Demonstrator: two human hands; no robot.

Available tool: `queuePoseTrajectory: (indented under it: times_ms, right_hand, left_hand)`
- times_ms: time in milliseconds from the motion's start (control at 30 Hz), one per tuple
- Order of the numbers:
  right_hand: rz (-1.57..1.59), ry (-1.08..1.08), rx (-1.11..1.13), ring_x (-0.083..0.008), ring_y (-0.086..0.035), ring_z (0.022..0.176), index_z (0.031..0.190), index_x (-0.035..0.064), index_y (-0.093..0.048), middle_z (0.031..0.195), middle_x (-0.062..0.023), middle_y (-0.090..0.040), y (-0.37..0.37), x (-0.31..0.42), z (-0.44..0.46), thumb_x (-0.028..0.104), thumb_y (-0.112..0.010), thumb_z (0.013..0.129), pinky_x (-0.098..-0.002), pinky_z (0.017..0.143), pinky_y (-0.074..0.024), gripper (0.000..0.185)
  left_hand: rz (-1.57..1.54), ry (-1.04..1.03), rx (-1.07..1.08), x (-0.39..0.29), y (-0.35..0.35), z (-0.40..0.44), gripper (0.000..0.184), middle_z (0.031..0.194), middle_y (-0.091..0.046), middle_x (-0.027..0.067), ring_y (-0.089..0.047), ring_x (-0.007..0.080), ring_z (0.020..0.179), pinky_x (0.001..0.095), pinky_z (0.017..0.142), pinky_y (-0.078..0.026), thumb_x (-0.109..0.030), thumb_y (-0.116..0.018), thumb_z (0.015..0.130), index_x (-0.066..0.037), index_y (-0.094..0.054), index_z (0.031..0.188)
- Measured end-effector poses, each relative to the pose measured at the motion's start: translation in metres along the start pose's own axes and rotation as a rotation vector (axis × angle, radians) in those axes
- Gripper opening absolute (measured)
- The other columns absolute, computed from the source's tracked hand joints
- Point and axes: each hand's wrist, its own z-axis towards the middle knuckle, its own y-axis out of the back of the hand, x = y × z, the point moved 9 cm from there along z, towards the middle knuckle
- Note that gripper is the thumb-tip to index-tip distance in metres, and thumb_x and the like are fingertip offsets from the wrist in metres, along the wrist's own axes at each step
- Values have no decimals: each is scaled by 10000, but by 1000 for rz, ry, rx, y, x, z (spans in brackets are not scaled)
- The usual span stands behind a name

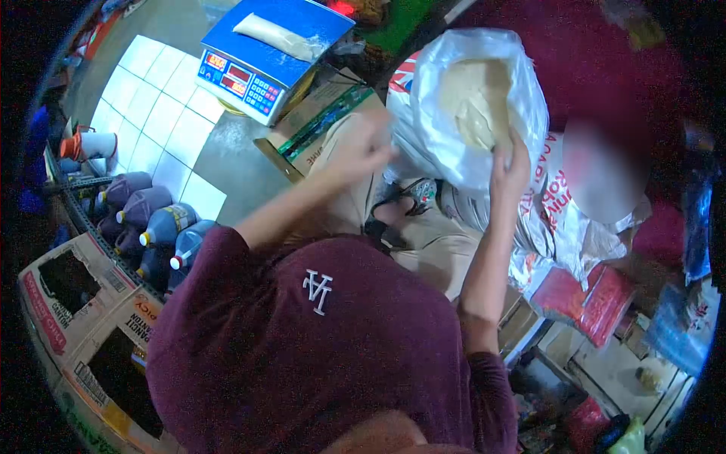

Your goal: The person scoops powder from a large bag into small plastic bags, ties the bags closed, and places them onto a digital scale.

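A large white plastic-lined sack (522,83) stands with its mouth open and holds pale cream powder (484,76). At the near rim is my right hand (510,166), its fingers closed on what looks like a small clear plastic bag (474,125) lying against the powder. The fingertips are partly hidden. My left hand (363,144) is raised left of the sack, above a cardboard box (321,117). Motion smears its fingers, which seem curled, and nothing shows clearly in them. A long, narrow clear pack of pale powder (276,38) rests on a blue digital scale (242,64).
Large bottles of dark liquid (170,223) line a rack at left, beside white floor tiles (155,98). Open cartons (113,356) stand at lower left. Printed white sacks (560,189) and red packs (586,299) lie at right.
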Motion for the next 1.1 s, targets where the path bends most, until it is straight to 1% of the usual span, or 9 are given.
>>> queuePoseTrajectory:
  times_ms: [133, 233, 367, 433, 567, 633, 733, 900, 1100]
  right_hand:
    - [-517, -90, 430, -381, -583, 1018, 1262, 72, -490, 1135, -198, -595, -104, -37, 44, 231, -594, 822, -455, 893, -456, 479]
    - [-550, -150, 566, -349, -624, 958, 1225, 118, -499, 1083, -169, -624, -150, -83, 42, 344, -654, 756, -445, 832, -500, 543]
    - [-513, 8, 535, -362, -631, 913, 1166, 68, -517, 990, -195, -645, -127, -81, 51, 330, -675, 706, -457, 811, -488, 552]
    - [-468, -141, 706, -366, -624, 938, 1161, 51, -523, 1003, -205, -642, -99, -94, 59, 336, -680, 674, -458, 818, -479, 585]
    - [-633, -26, 831, -394, -607, 970, 1319, 37, -439, 1005, -220, -641, -82, -112, 55, 342, -715, 654, -471, 826, -476, 782]
    - [-518, -10, 710, -338, -642, 868, 1362, 30, -391, 939, -203, -651, -55, -92, 76, 268, -731, 683, -420, 757, -496, 796]
    - [161, -313, 585, -108, -515, 682, 1394, 39, -357, 792, -52, -566, -30, -20, 86, 196, -676, 813, -257, 616, -430, 681]
    - [506, -261, 564, -107, -515, 682, 1430, 91, -316, 791, -28, -554, -74, 98, 82, 201, -628, 861, -229, 570, -433, 658]
    - [628, 40, 582, -203, -586, 913, 1325, 4, -420, 1090, -131, -607, -196, 154, 69, 248, -673, 839, -322, 791, -491, 600]
  left_hand:
    - [193, -209, 203, -31, -42, -18, 454, 1296, -480, 165, -486, 345, 1145, 437, 976, -380, -256, -628, 795, -59, -521, 1190]
    - [-117, -40, 84, -8, -27, -11, 399, 1313, -464, 164, -487, 361, 1140, 439, 959, -404, -184, -614, 786, -81, -528, 1161]
    - [-99, -32, 114, -2, -9, -11, 374, 1325, -446, 162, -475, 342, 1175, 413, 989, -401, -159, -604, 830, -63, -517, 1181]
    - [-103, -42, 94, 0, -4, -10, 380, 1329, -447, 153, -495, 344, 1150, 417, 964, -421, -154, -611, 824, -67, -518, 1182]
    - [-71, -70, 91, 0, -14, -14, 358, 1348, -445, 143, -524, 343, 1102, 433, 886, -451, -238, -592, 841, -92, -537, 1163]
    - [-140, -35, 135, -4, -15, -13, 396, 1339, -443, 148, -535, 331, 1070, 453, 867, -443, -194, -613, 791, -106, -532, 1168]
    - [-132, 8, 168, -2, -18, -15, 361, 1347, -441, 136, -519, 313, 1113, 444, 902, -424, -227, -592, 832, -93, -540, 1164]
    - [-160, 14, 209, -4, -20, -16, 366, 1349, -432, 139, -468, 312, 1181, 444, 939, -394, -200, -581, 832, -98, -526, 1179]
    - [-203, -15, 63, -2, -8, -18, 341, 1303, -466, 149, -516, 326, 1101, 461, 885, -429, -192, -583, 832, -91, -542, 1155]
